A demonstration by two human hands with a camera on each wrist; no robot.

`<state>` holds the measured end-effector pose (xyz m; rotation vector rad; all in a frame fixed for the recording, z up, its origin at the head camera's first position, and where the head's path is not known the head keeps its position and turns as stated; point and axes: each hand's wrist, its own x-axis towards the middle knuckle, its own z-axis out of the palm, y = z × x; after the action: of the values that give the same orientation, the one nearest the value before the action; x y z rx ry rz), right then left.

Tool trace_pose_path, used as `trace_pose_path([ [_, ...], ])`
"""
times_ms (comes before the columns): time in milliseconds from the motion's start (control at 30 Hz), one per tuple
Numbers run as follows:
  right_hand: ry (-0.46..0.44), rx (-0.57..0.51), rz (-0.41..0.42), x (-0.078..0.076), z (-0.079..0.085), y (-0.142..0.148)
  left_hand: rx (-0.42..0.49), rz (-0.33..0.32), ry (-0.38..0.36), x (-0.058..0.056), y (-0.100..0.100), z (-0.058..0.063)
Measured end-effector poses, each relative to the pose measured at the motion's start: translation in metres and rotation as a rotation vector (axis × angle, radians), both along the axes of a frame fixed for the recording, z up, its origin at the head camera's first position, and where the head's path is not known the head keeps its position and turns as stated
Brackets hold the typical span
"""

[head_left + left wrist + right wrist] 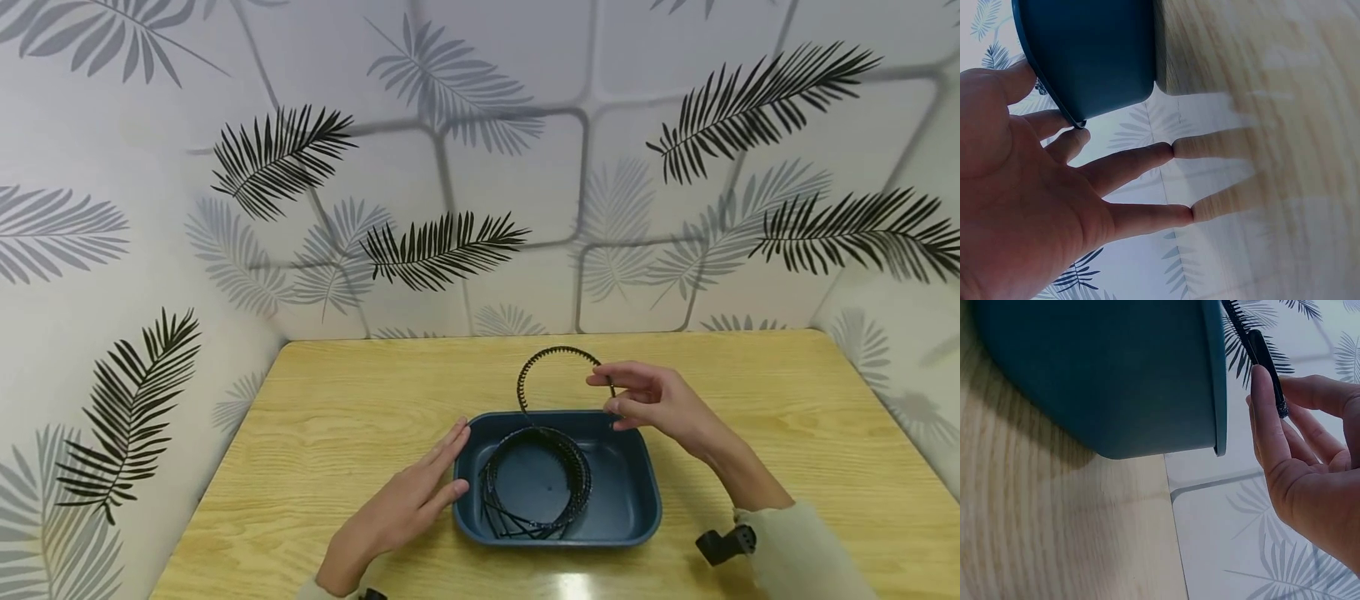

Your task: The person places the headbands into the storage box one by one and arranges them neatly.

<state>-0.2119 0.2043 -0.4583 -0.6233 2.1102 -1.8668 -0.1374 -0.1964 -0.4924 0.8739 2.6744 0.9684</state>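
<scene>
A thin black toothed headband (pixel 558 348) is raised over the back of the blue bin (pixel 555 543), arched upward. My right hand (pixel 667 406) pinches one end of it between thumb and fingers; the right wrist view shows that end of the headband (pixel 1261 350) beside the bin wall (pixel 1147 375). Several more black headbands (pixel 581 479) lie nested in the bin's left part. At the bin's left side, my left hand (pixel 408 500) touches the rim with thumb and fingers spread. Two fingertips of the left hand (pixel 1041 194) touch the table surface.
The bin stands on a light wood-grain table (pixel 322 417). Behind it rises a pale wall (pixel 510 292) printed with feather-like leaves. A black device (pixel 723 546) is strapped at my right wrist.
</scene>
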Motion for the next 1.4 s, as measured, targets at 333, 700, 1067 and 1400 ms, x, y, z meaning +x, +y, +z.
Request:
trace_pose_path([
  [333,0.026,-0.058,-0.026,0.021,-0.002,0.005,0.004,0.001,-0.013,-0.001,0.000,0.001],
  [700,0.015,-0.105,-0.003,0.041,-0.009,-0.003,0.000,0.003,-0.009,-0.001,0.001,0.001],
  [1067,-0.038,-0.019,0.057,0.048,-0.013,-0.020,-0.008,0.002,0.002,0.000,0.002,0.000],
  [1400,-0.018,0.066,0.115,0.052,-0.013,-0.027,-0.002,0.003,-0.017,0.001,0.001,0.000],
])
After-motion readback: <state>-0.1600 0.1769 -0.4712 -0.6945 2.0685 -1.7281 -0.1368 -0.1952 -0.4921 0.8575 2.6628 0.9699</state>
